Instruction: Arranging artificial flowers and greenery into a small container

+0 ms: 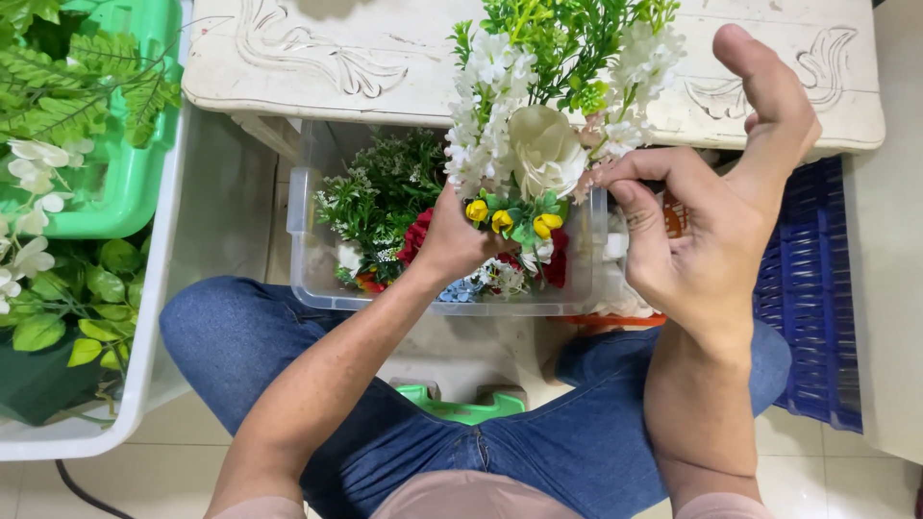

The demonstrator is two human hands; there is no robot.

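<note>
From the head camera we look straight down at our own lap and two bare arms. Our left hand [454, 240] is wrapped in a fist around the gathered stems of an artificial bouquet [538, 125], gripping low, just under a cluster of small yellow buds [500, 217]. The bunch stands roughly upright, its long axis running from our fist up and away from us toward the carved white table [385, 58], with white blossom spikes, a large cream rose [544, 146] and green sprigs fanning out on top.

Our right hand [716, 207] sits just to the right of the flower heads, palm turned inward. Its fingertips [608, 175] are pinched together and touch the right edge of the blooms near the rose (whether they grip a petal or only press on it, we cannot tell), while the thumb sticks up free and well apart from them. So the bouquet lies to the left of these fingers, and the left hand alone carries its weight.

Beneath the bunch, a clear plastic bin [306, 240] holds more greenery and red flowers. A blue crate [803, 308] stands to the right, and a white tub [159, 317] with leafy stems and a green basket [135, 183] lie to the left.
</note>
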